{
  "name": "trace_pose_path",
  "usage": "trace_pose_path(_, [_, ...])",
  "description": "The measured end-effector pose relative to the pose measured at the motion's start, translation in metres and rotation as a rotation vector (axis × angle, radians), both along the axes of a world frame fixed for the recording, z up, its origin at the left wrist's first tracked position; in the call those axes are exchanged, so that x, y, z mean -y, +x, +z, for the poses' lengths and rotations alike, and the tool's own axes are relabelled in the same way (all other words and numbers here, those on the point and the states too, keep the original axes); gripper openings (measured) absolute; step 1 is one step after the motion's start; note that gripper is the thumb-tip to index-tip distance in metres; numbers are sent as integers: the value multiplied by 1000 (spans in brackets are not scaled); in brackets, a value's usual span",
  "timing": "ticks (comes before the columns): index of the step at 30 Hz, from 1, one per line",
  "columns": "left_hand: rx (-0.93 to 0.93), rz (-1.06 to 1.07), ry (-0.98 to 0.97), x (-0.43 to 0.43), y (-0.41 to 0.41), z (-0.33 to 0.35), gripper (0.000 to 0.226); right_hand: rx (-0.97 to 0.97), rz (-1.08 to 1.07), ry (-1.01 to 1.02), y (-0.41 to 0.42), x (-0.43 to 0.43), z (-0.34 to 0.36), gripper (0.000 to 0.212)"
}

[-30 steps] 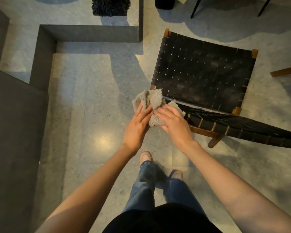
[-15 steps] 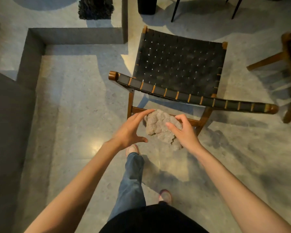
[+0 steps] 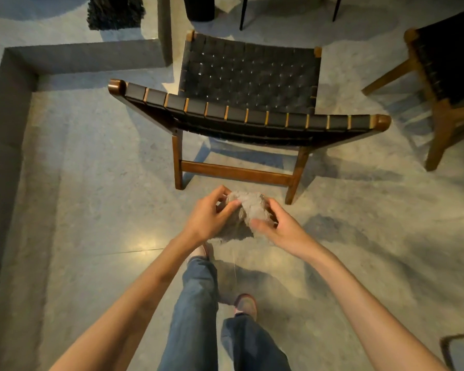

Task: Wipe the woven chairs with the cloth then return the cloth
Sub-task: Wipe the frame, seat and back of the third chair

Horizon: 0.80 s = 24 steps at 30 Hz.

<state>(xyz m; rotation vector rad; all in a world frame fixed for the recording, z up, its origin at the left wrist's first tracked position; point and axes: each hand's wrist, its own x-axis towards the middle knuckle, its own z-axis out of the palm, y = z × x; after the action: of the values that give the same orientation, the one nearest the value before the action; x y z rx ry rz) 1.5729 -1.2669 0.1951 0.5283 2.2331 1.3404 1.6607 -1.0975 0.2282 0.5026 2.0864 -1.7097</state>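
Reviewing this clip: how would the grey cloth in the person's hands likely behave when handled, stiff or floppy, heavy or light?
Probably floppy: the cloth is bunched into an uneven wad between the left hand and right hand, with a loose part sagging below. It looks light, since fingertip holds carry it. Its fuzzy surface suggests it is unlikely to slip.

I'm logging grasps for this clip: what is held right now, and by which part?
The grey cloth, bunched up, held by both hands: the left hand pinches its left side, the right hand grips its right side.
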Motion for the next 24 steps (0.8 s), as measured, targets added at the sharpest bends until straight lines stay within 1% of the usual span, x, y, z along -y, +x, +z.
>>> trace_pose_path(1, [3, 19, -15, -4, -3, -9, 14, -10, -15, 33, -2, 0, -10, 64])
trace_pose_path(2, [9, 31, -25, -7, -9, -18, 12, -19, -65, 84, -7, -1, -24, 57])
trace_pose_path(4, [29, 37, -32, -13, -24, -43, 10, -39, -223, 157, -21, -5, -53, 36])
trace_pose_path(5, [33, 37, -28, -17, -34, -57, 9, -51, -301, 176, -30, -8, -69, 29])
trace_pose_path(8, [10, 44, -2, -30, -64, -101, 10, -132, -433, 275, -61, -21, -117, 26])
trace_pose_path(12, [-7, 85, 20, -58, -97, -162, 20, -259, -619, 522, -100, -39, -182, 23])
trace_pose_path(13, [-6, 116, 42, -66, -104, -177, 22, -281, -681, 550, -110, -43, -198, 23])
trace_pose_path(16, [10, 171, 160, -94, -120, -222, 22, -367, -838, 549, -137, -56, -242, 20])
trace_pose_path(18, [6, 166, 241, -112, -128, -246, 24, -438, -874, 536, -151, -66, -267, 17])
trace_pose_path(21, [-12, 116, 285, -133, -138, -275, 30, -539, -811, 469, -161, -84, -302, 12])
trace_pose_path(24, [-89, 68, 327, -146, -145, -297, 31, -583, -766, 414, -159, -102, -329, 18])
